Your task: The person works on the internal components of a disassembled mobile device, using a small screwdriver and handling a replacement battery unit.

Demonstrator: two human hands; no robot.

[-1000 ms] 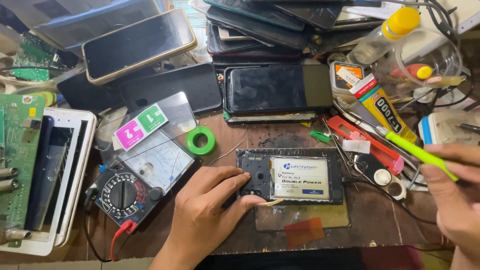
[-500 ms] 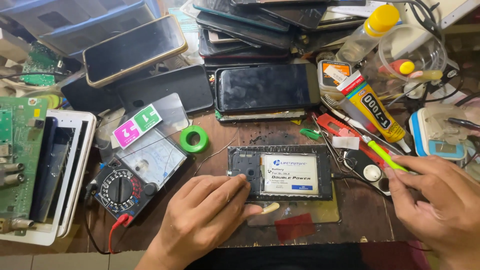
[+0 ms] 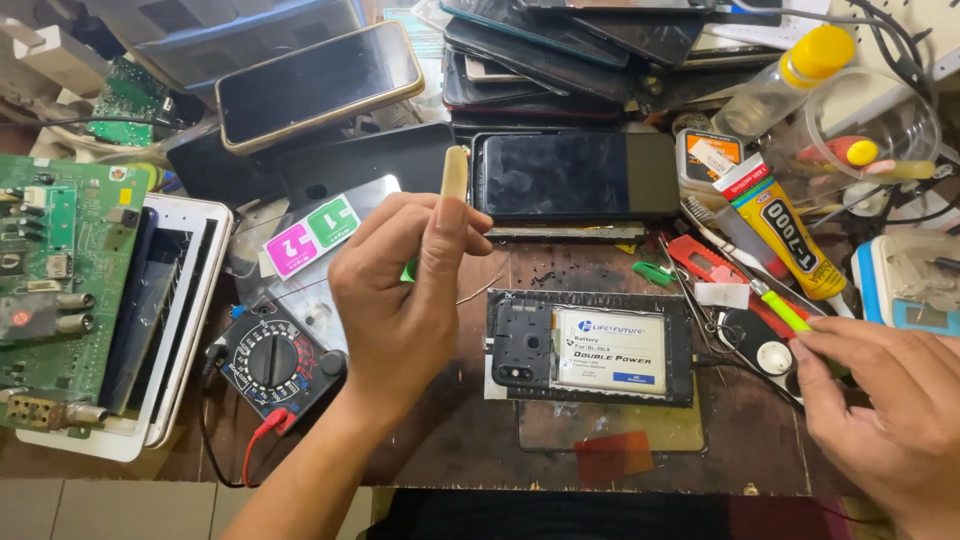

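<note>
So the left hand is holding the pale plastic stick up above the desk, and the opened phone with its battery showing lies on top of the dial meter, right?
Not quite. The left hand does hold the pale stick up, but the opened phone lies on the wooden desk, to the right of the dial meter, apart from it. The head view shows this.

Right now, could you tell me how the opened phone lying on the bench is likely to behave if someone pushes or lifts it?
The opened phone lies flat with its back cover off, so it would probably slide, not roll or tip. Its exposed battery and circuitry look fragile. It seems stiff and light. Neither the left hand nor the right hand steadies it.
</note>
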